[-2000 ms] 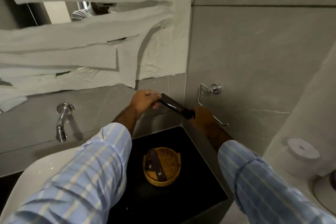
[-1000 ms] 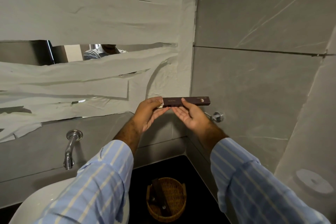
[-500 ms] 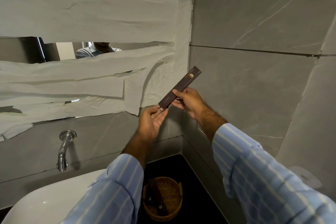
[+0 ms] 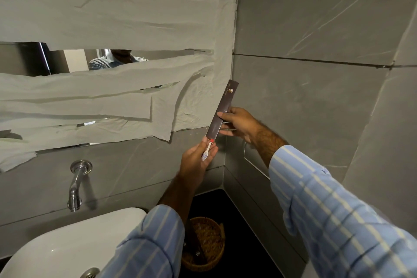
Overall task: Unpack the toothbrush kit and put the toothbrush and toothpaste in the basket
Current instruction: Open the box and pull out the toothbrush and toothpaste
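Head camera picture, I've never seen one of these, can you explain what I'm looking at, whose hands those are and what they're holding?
There is no machine here. A person wears a wide-angle camera on the head, so you look forward and down along their own striped sleeves. It is the corner of a bathroom with grey tiled walls.

The right hand holds a long dark box, the toothbrush kit, tilted with its open end down. The left hand waits cupped just under that end, and a white toothbrush is sliding out into it, head first. No toothpaste shows yet.

Below, on the dark counter, stands a round wicker basket with something dark inside; I cannot tell what. At lower left are a white basin and a wall tap. The mirror above is mostly covered with paper strips.
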